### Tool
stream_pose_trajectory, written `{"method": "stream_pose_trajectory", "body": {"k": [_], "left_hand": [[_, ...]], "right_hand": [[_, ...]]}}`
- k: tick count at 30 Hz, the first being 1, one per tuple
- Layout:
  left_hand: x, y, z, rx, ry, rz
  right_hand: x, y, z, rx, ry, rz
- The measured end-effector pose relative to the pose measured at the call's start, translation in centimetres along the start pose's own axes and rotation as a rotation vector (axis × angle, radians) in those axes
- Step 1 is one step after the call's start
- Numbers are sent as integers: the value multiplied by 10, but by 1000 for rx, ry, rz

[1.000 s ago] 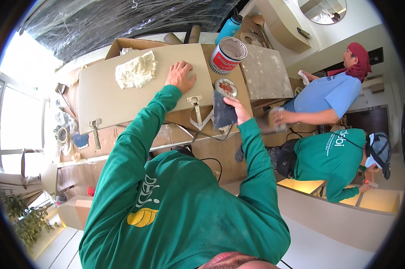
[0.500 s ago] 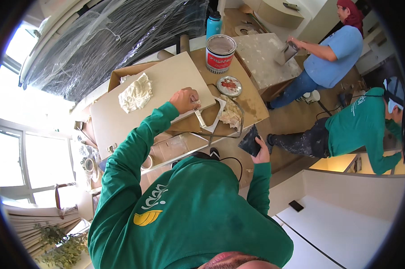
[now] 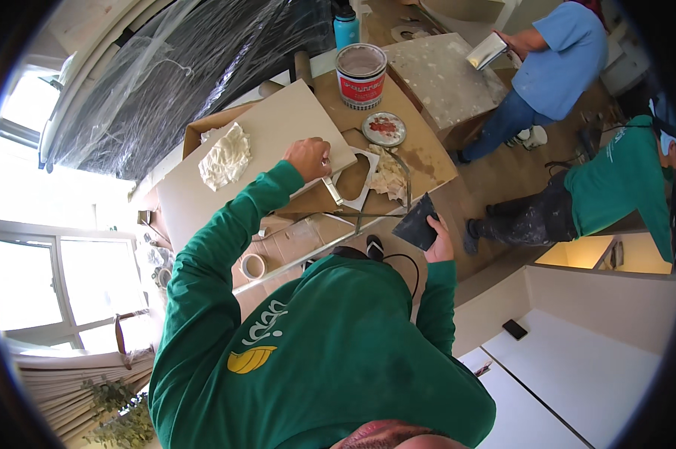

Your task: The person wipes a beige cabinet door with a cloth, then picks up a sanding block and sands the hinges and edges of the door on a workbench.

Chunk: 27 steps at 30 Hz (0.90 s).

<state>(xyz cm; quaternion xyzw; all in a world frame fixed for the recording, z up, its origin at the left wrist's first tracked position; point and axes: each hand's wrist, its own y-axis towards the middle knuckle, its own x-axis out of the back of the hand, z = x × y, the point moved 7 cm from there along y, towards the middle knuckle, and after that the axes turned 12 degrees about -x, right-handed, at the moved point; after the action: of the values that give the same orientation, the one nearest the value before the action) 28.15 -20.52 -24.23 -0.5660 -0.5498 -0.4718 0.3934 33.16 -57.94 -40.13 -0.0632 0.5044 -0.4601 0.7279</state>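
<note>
My left hand [image 3: 308, 159] is closed and rests at the near right corner of a pale flat panel [image 3: 278, 120]; anything inside its curled fingers is hidden. Right below it, a small silvery metal fitting [image 3: 333, 191] sticks out past the panel's edge. In my right hand [image 3: 438, 238] is a flat, black, square piece [image 3: 416, 224], gripped along one side and held off the table's near right corner. A crumpled cream cloth [image 3: 227, 157] lies on the panel, left of my left hand.
On the brown table [image 3: 425, 165] stand an open tin [image 3: 361, 78] and its stained lid [image 3: 384, 129], near crumpled paper [image 3: 389, 178]. A blue bottle [image 3: 346, 31] is behind. A tape roll [image 3: 253, 266] lies below the panel. Two people [image 3: 551, 67] work at right, one in green [image 3: 611, 187].
The view has shifted slightly. My hands keep nearly the same pose. The person in blue has raised a flat metal tool off the dusty surface, and its bright face now shows.
</note>
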Motion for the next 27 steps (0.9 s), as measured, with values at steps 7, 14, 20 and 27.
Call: {"method": "stream_pose_trajectory", "body": {"k": [7,14,20,27], "left_hand": [[0,-23,45,191,-451,-220],[12,-64,104,342,67,-692],[12,-71,106,427,83,-732],[9,-72,112,463,59,-699]], "right_hand": [[-114,-6,64,281,-618,63],[-292,-20,90,554,-1720,358],[-340,26,38,891,-2220,690],[-363,55,4,779,-2442,752]]}}
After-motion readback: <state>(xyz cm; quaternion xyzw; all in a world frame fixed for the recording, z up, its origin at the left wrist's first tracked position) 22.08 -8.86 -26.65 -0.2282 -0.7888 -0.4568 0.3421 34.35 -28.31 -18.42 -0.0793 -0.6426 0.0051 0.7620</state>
